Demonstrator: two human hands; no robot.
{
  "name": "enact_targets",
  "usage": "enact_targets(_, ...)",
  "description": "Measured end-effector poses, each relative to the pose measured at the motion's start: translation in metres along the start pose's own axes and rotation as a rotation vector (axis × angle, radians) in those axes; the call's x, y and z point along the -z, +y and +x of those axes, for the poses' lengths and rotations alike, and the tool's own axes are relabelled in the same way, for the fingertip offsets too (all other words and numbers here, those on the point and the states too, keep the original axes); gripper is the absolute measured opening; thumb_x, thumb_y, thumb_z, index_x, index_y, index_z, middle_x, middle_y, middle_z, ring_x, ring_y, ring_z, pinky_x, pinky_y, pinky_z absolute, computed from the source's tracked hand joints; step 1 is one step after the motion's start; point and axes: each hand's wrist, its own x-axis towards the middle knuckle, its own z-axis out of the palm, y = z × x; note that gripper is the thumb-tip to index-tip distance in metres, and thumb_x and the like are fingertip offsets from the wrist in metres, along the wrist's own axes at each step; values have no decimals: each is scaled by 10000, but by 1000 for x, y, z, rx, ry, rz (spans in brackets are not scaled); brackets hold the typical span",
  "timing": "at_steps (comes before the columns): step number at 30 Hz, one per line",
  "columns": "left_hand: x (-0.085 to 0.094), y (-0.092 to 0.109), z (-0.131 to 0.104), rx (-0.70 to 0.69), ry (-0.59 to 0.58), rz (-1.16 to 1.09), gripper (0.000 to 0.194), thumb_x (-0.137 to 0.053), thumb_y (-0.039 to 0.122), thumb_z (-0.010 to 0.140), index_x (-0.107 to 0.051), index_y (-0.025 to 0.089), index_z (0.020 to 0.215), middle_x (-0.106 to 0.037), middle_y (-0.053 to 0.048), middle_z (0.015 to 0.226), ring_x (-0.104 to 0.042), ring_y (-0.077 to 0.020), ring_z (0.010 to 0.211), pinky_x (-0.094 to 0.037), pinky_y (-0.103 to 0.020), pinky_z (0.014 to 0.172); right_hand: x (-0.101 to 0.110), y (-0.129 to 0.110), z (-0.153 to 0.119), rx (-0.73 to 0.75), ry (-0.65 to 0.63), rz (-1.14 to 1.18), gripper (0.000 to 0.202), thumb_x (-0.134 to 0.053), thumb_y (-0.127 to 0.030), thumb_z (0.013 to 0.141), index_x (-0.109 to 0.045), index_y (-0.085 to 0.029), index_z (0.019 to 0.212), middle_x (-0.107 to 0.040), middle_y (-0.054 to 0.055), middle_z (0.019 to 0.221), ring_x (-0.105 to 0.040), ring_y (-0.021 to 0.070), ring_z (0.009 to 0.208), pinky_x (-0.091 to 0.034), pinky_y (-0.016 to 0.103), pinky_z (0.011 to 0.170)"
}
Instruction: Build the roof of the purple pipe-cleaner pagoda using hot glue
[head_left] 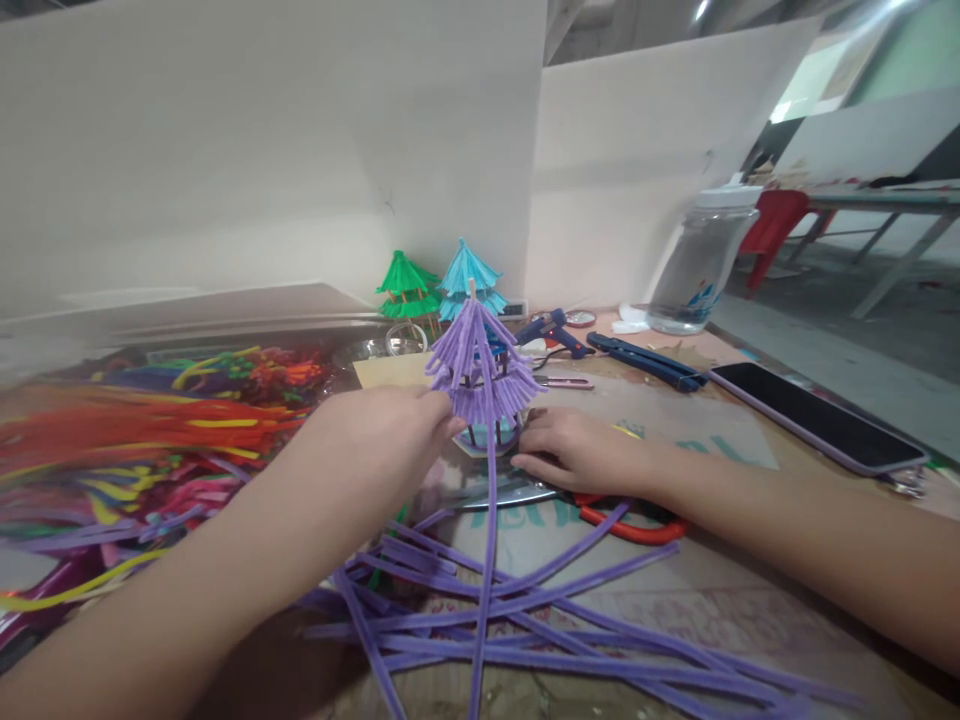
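In the middle of the head view stands a small purple pipe-cleaner pagoda, two roof tiers on dark posts over a flat base. A long purple pipe cleaner hangs down its front onto the table. My left hand is closed at the pagoda's left side, fingertips against the lower tier. My right hand curls at the right of the base, fingers closed on its edge. Loose purple pipe cleaners lie crossed in front. Red-handled scissors lie partly under my right forearm.
Behind stand green and light-blue pagodas. Coloured pipe cleaners are heaped at the left. A glue gun, a blue box cutter, a phone and a clear bottle lie or stand at the right.
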Motion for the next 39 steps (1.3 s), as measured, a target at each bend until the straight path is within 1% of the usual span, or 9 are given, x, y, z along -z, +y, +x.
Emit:
enact_targets(3, 2, -3, 3, 7, 49, 28, 235, -437, 272, 952, -647, 221, 858, -674, -24, 714, -636, -220, 606, -336, -315, 515, 0, 1, 0, 0, 0, -1, 352, -448, -342, 1014, -652, -169, 784, -631, 60, 718, -535, 174, 721, -398, 298, 713)
enact_targets(6, 4, -6, 2, 14, 127, -29, 265, -437, 261, 966, -665, 244, 1098, -740, -30, 985, -685, -210, 745, -407, -300, 579, -1, 1, 0, 6, 5, 2, 351, -449, -338, 1013, -650, -168, 781, -627, 56, 712, -535, 174, 720, -401, 299, 715)
enact_targets(8, 5, -7, 1, 5, 151, -52, 268, -450, 273, 971, -680, 253, 1108, -741, -24, 1053, -689, -201, 781, -419, -291, 597, -1, 1, 0, 7, 7, 0, 348, -451, -337, 1013, -654, -167, 787, -635, 59, 724, -540, 175, 728, -404, 298, 719)
enact_targets(13, 4, -6, 4, -30, 157, -71, 191, -539, 306, 953, -711, 231, 918, -740, -8, 903, -668, -191, 769, -416, -281, 630, -1, 0, 0, 19, 12, -4, 353, -444, -326, 1017, -661, -165, 790, -643, 62, 727, -545, 174, 733, -408, 300, 729)
enact_targets(17, 3, 0, 9, 16, 120, -50, 236, -520, 356, 964, -693, 228, 867, -700, -2, 724, -640, -188, 641, -353, -279, 561, 0, 0, 0, 17, 11, -9, 351, -449, -329, 1015, -656, -168, 782, -636, 58, 717, -535, 173, 719, -401, 299, 710)
enact_targets(21, -4, 7, 13, 54, 121, -4, 231, -492, 328, 972, -686, 242, 1063, -730, -14, 737, -680, -215, 635, -336, -279, 525, 1, 0, 0, 7, 5, -12, 350, -451, -333, 1014, -658, -167, 786, -635, 61, 718, -537, 176, 722, -397, 300, 706)
enact_targets(28, -23, 8, 23, 78, 57, -90, 424, -477, 389, 986, -568, 200, 1354, -763, -72, 808, -722, -243, 696, -418, -286, 552, -2, 0, 1, 7, 11, -25, 336, -463, -326, 1005, -672, -164, 797, -651, 70, 733, -552, 184, 742, -408, 300, 713)
enact_targets(32, -25, 5, 26, 67, 64, -172, 337, -501, 391, 980, -666, 240, 1233, -767, -46, 804, -718, -213, 685, -425, -269, 570, -2, -1, 1, -6, -10, -12, 353, -448, -331, 1013, -688, -154, 824, -668, 80, 742, -568, 188, 760, -423, 304, 738)
enact_targets(39, -24, 2, 22, 13, 197, -14, 255, -495, 336, 975, -682, 234, 1114, -766, -48, 891, -716, -201, 776, -438, -256, 607, -1, 0, 1, 6, 6, -50, 364, -441, -344, 1014, -664, -170, 784, -631, 66, 713, -543, 187, 734, -410, 307, 727)
